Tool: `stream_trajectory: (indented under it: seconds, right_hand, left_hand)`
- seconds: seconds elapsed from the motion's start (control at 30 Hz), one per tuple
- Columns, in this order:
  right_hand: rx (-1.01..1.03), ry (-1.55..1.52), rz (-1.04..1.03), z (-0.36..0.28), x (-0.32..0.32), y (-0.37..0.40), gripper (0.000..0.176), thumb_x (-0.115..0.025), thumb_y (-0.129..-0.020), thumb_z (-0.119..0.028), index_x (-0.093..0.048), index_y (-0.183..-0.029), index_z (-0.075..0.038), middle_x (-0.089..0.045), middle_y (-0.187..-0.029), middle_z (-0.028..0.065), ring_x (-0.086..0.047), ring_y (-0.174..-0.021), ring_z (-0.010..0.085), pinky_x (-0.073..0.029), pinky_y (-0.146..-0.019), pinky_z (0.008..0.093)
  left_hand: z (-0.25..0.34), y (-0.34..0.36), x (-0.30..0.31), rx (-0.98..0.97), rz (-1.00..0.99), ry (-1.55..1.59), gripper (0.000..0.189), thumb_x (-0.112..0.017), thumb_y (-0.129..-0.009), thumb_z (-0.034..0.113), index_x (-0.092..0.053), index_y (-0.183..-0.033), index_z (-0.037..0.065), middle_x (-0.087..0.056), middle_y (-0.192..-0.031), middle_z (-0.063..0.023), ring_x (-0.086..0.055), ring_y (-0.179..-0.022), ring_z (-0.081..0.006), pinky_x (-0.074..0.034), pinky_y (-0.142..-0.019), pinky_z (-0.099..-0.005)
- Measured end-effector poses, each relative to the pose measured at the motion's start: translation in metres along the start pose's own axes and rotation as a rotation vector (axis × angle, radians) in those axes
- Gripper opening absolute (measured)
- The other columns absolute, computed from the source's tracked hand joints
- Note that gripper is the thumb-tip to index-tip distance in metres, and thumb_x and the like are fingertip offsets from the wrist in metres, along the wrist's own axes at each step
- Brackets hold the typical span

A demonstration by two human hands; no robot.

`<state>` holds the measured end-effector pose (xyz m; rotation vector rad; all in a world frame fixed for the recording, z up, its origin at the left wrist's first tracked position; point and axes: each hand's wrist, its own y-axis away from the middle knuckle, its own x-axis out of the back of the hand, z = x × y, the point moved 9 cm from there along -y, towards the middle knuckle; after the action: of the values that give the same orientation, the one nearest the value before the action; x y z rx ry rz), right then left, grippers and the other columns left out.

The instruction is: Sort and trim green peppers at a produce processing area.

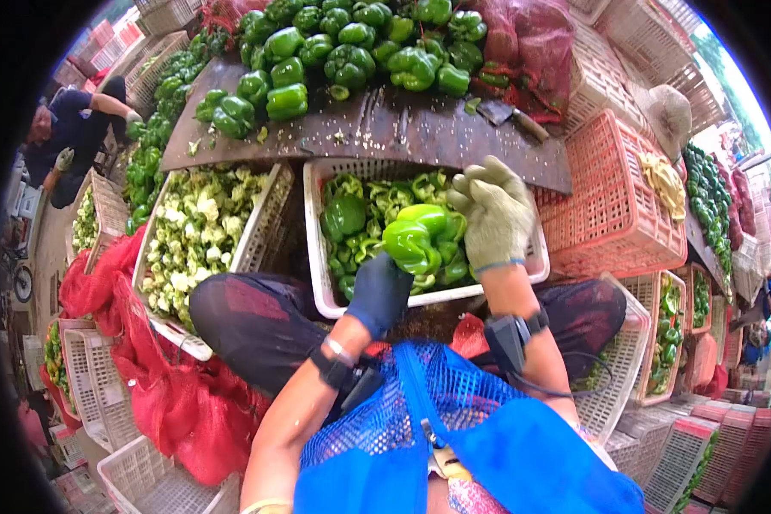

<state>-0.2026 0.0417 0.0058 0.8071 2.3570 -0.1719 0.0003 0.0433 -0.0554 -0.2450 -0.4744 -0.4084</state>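
My left hand [382,293], in a dark blue glove, grips a bright green bell pepper [420,240] from below, its fingers partly hidden by the pepper. Just right of the pepper, my right hand [495,212] is raised in a pale work glove, apart from it, fingers extended and slightly bent; nothing shows in them. Under both hands stands a white plastic crate [315,248] with green peppers and pepper pieces. A darker whole pepper [343,217] lies at its left side.
A sloping board [368,128] carries heaped bell peppers [349,64] and a broad-bladed knife [514,120]. On the left is a crate of pale pepper cores [199,231]; on the right, a pink crate [608,201]. Red netting [176,394] lies at lower left. Another person [77,128] sits far left.
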Motion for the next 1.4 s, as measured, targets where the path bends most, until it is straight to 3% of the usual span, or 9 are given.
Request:
stream_trajectory:
  seconds: [0.17,0.2,0.33,0.57,0.83,0.97,1.1,1.2,1.4]
  right_hand:
    - [-0.124,0.465,0.075,0.036,0.057,-0.024,0.034,-0.068,-0.093,-0.006,-0.062,-0.126,0.000,-0.067,-0.097,0.0066,-0.067,-0.083,0.0167,-0.059,-0.073,0.0321]
    - [-0.154,0.590,0.016,0.035,0.064,-0.029,0.034,-0.070,-0.093,-0.012,-0.065,-0.125,-0.001,-0.066,-0.095,0.0037,-0.064,-0.081,0.0125,-0.058,-0.071,0.0303]
    - [-0.194,0.956,-0.186,0.041,0.057,-0.017,0.047,-0.074,-0.089,-0.024,-0.065,-0.129,-0.001,-0.070,-0.107,0.0071,-0.066,-0.091,0.0148,-0.055,-0.081,0.0279]
    - [-0.391,1.807,-0.942,0.137,0.066,0.031,0.078,-0.079,-0.072,-0.033,-0.054,-0.140,-0.003,-0.064,-0.128,0.0272,-0.062,-0.121,0.0393,-0.050,-0.104,0.0422]
    - [-0.396,2.061,-0.982,0.174,0.031,0.042,0.086,-0.081,-0.068,-0.035,-0.048,-0.143,-0.008,-0.068,-0.112,0.0285,-0.066,-0.107,0.0444,-0.055,-0.092,0.0475]
    - [-0.556,1.912,-0.837,0.178,0.052,0.023,0.071,-0.078,-0.070,-0.030,-0.057,-0.133,-0.002,-0.069,-0.110,0.0293,-0.069,-0.099,0.0429,-0.056,-0.090,0.0472]
    - [-0.939,0.501,-0.234,0.133,0.057,0.026,0.045,-0.069,-0.082,-0.017,-0.064,-0.122,0.001,-0.070,-0.111,0.0128,-0.072,-0.093,0.0246,-0.063,-0.073,0.0367]
    - [-0.857,0.106,-0.434,0.094,-0.012,0.040,0.052,-0.065,-0.085,-0.012,-0.055,-0.133,0.003,-0.065,-0.124,0.0127,-0.068,-0.107,0.0234,-0.059,-0.089,0.0375]
    - [-0.105,0.743,-0.489,0.022,-0.038,0.032,0.072,-0.063,-0.082,-0.013,-0.043,-0.149,0.003,-0.061,-0.134,0.0147,-0.062,-0.118,0.0232,-0.048,-0.106,0.0321]
  left_hand:
    - [-0.061,-0.031,0.018,0.202,0.057,0.068,0.055,-0.057,-0.082,0.009,-0.062,-0.137,0.010,-0.069,-0.101,-0.0275,-0.070,-0.088,-0.0417,-0.056,-0.079,-0.0472]
    - [-0.074,-0.032,0.029,0.302,-0.029,0.132,0.069,-0.056,-0.080,0.004,-0.055,-0.148,0.016,-0.074,-0.113,-0.0113,-0.065,-0.059,-0.0142,-0.055,-0.055,-0.0353]
    - [-0.026,0.000,0.070,0.571,0.147,0.845,0.059,-0.065,-0.085,0.016,-0.050,-0.133,-0.014,-0.067,-0.084,-0.0142,-0.062,-0.051,-0.0181,-0.057,-0.045,-0.0344]
    - [-0.041,0.098,0.001,0.919,-0.206,1.017,0.059,-0.071,-0.082,0.010,-0.051,-0.135,-0.010,-0.065,-0.081,-0.0134,-0.066,-0.059,-0.0206,-0.057,-0.056,-0.0361]
    - [-0.045,0.068,0.030,0.895,-0.062,0.885,0.050,-0.066,-0.086,0.012,-0.055,-0.130,-0.009,-0.065,-0.083,-0.0116,-0.064,-0.059,-0.0164,-0.058,-0.053,-0.0326]
    - [-0.045,0.048,0.047,0.846,-0.007,0.814,0.051,-0.067,-0.086,0.014,-0.057,-0.131,-0.009,-0.065,-0.082,-0.0102,-0.063,-0.057,-0.0147,-0.057,-0.053,-0.0310]
    - [-0.040,0.022,0.056,0.738,0.029,0.781,0.059,-0.069,-0.085,0.013,-0.053,-0.137,-0.008,-0.065,-0.081,-0.0087,-0.060,-0.051,-0.0132,-0.053,-0.047,-0.0300]
    - [-0.007,-0.002,0.046,0.633,-0.031,0.824,0.067,-0.071,-0.083,0.010,-0.049,-0.145,-0.002,-0.065,-0.080,-0.0064,-0.057,-0.048,-0.0112,-0.049,-0.044,-0.0283]
    - [0.037,-0.025,0.058,0.434,-0.038,0.768,0.061,-0.070,-0.083,0.008,-0.056,-0.141,0.002,-0.067,-0.081,-0.0046,-0.057,-0.050,-0.0097,-0.048,-0.046,-0.0259]
